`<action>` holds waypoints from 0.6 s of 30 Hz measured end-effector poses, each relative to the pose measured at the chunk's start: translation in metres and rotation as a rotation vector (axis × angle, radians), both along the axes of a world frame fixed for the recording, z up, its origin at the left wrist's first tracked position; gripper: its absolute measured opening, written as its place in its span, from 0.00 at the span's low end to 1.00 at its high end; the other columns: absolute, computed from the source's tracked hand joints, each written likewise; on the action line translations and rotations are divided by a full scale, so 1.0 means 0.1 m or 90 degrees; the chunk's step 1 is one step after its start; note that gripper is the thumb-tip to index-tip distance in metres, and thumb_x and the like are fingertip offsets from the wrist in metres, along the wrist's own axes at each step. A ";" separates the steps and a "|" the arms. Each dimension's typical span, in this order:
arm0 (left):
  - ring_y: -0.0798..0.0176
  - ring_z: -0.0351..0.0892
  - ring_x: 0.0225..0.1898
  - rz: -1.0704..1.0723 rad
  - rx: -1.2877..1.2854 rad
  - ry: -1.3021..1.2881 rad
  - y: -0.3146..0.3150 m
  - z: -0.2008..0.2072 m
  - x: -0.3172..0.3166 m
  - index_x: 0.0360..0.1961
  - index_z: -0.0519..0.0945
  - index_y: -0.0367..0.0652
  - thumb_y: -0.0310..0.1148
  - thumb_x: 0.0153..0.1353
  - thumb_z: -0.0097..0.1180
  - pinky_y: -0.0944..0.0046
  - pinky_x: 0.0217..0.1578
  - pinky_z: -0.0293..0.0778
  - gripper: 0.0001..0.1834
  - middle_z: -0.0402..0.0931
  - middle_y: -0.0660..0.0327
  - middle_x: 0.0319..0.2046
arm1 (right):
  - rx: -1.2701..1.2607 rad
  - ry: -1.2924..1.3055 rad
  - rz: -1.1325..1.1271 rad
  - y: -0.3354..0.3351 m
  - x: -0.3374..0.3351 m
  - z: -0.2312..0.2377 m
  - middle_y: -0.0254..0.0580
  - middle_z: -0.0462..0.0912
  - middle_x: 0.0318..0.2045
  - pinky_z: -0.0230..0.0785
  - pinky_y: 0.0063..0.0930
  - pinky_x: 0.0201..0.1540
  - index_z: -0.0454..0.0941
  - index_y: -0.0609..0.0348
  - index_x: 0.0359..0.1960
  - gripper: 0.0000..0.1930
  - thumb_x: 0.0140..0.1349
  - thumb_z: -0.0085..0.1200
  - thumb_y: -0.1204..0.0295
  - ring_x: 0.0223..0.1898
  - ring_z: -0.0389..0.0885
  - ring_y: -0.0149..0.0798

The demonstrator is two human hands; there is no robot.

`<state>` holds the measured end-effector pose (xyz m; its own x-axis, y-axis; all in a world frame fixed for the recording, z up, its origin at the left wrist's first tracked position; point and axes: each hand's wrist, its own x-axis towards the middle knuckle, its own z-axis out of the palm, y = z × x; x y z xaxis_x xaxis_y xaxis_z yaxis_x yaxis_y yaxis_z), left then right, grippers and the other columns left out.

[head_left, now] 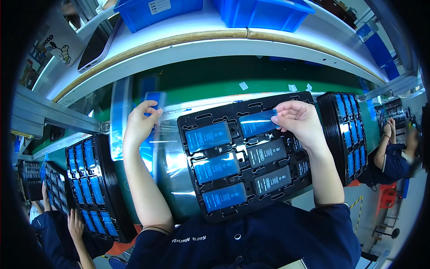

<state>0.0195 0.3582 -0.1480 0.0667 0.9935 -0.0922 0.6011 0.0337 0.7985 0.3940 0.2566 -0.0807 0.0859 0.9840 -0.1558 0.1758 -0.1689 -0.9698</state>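
Note:
A black moulded tray [215, 154] lies before me, holding flat rectangular battery packs in rows. Blue film covers the packs of its left column, such as the upper one [207, 136]; two in the middle column, one of them the lower pack [272, 180], show dark grey faces. My right hand [299, 120] pinches the right edge of a clear blue film [259, 123] over the top middle pocket. My left hand [142, 122] is left of the tray, thumb and fingertips together above blue film strips [154, 96]; what they hold, if anything, is hidden. My right forearm partly covers the tray's right column.
Stacks of loaded black trays stand on the left [92, 188] and right [342, 134]. Beyond the green work surface [197, 80], a white shelf [215, 42] carries blue bins [264, 13] and a phone [96, 47]. Other people work at both sides.

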 end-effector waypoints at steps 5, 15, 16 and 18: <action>0.63 0.80 0.30 0.023 -0.016 -0.011 0.00 0.01 0.00 0.48 0.79 0.34 0.35 0.60 0.61 0.65 0.33 0.75 0.19 0.80 0.54 0.33 | -0.004 0.022 0.003 0.00 0.02 -0.03 0.35 0.84 0.28 0.75 0.15 0.30 0.81 0.65 0.38 0.09 0.55 0.65 0.81 0.27 0.82 0.23; 0.62 0.80 0.32 0.009 -0.010 0.020 -0.02 0.05 -0.01 0.45 0.81 0.36 0.38 0.61 0.61 0.64 0.34 0.75 0.17 0.81 0.54 0.34 | -0.011 -0.020 0.005 0.00 -0.01 -0.01 0.33 0.82 0.27 0.75 0.15 0.31 0.81 0.66 0.37 0.09 0.55 0.64 0.81 0.28 0.82 0.22; 0.62 0.80 0.32 0.010 -0.018 0.014 -0.03 0.08 0.00 0.45 0.81 0.36 0.38 0.61 0.61 0.64 0.34 0.75 0.17 0.81 0.54 0.34 | -0.005 -0.026 0.004 -0.01 -0.02 -0.01 0.33 0.82 0.27 0.74 0.14 0.31 0.81 0.67 0.37 0.08 0.55 0.63 0.82 0.28 0.81 0.21; 0.62 0.80 0.32 0.010 -0.037 0.004 -0.04 0.12 0.01 0.45 0.81 0.36 0.38 0.61 0.60 0.64 0.34 0.75 0.17 0.81 0.53 0.34 | 0.006 -0.037 0.003 -0.01 -0.03 -0.02 0.33 0.82 0.27 0.73 0.13 0.31 0.81 0.67 0.37 0.08 0.55 0.63 0.83 0.28 0.81 0.21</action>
